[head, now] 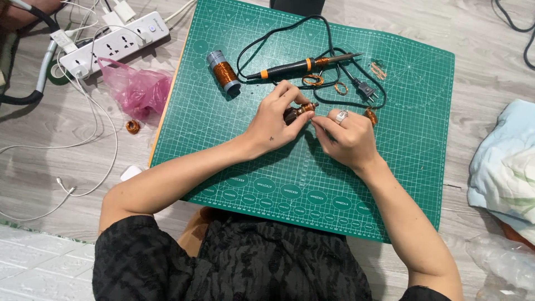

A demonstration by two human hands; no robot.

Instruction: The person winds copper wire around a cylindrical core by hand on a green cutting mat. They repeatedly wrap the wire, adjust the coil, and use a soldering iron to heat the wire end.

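From the head camera, looking straight down, the left hand (277, 118) is curled around a small dark cylindrical part wound with copper wire (300, 111), fingers bent over its top and thumb pressed beneath, so the part is gripped just above the middle of the green gridded cutting mat (234, 134). The right hand (346, 136), with a silver ring on one finger, is nearly closed: thumb and forefinger pinch together at the copper end of the part, touching it or a strand coming off it. The strand itself is too fine to make out, and most of the part is hidden under the left fingers.

Both forearms come up from the bottom edge and angle inward, wrists resting on or just over the mat, the hands meeting knuckle to knuckle. The person's black patterned top fills the lower frame and cuts off the elbows.

Beyond the hands lies a black and orange soldering iron (304, 64) with its black cord looped about it, near a grey spool of copper wire (224, 73). Several small loose copper wire coils (313, 80) lie between the iron and the hands. Off the mat to the left sit a crumpled pink plastic bag (139, 89) and a white power strip (114, 43) on the grey wooden floor; a pale blue cloth (504, 167) lies at the right, partly cut off.
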